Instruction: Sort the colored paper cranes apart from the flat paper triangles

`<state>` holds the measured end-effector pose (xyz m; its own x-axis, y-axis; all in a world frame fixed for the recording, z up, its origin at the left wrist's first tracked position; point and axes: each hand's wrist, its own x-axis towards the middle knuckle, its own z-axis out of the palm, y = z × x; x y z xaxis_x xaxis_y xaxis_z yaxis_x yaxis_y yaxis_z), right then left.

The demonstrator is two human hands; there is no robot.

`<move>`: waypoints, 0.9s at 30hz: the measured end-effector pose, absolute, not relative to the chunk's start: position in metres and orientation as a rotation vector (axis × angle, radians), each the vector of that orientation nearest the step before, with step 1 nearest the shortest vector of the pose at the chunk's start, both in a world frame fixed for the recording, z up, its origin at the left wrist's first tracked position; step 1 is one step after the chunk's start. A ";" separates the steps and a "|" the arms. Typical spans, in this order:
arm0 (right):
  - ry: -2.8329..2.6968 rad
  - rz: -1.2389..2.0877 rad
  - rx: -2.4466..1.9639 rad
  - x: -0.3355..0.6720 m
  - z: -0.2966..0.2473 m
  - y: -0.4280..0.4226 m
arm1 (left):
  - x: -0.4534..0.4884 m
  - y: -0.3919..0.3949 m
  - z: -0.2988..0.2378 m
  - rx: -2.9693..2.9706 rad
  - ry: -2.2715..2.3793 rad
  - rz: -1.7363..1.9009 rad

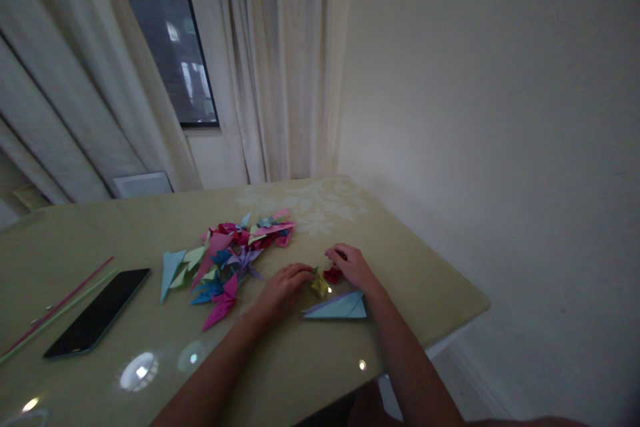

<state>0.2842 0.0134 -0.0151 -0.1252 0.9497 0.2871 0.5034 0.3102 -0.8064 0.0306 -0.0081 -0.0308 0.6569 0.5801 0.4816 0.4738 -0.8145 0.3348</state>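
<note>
My left hand (287, 285) is closed, its fingertips together at the upper edge of a small yellow folded-paper piece (320, 285) with a green tip. My right hand (351, 265) curls its fingers over a small dark red folded-paper piece (333, 274), just right of the yellow one. The palm and some fingertips are hidden. Under the two hands, nearer my body, lies a flat light-blue folded paper (341, 307) with a purple edge, close to my right forearm. A loose pile of folded-paper pieces (235, 255) in pink, blue, purple and green lies left of my hands.
A black phone or tablet (97, 313) lies on the glossy table (165, 227) at the left. Beside it are thin pink (67, 297) and green (60, 315) sticks. A wall (475, 133) stands along the table's right side; curtains (285, 67) hang behind.
</note>
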 end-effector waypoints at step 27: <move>-1.724 0.770 -1.302 0.283 -0.017 0.014 | 0.045 0.007 -0.018 2.488 1.788 0.908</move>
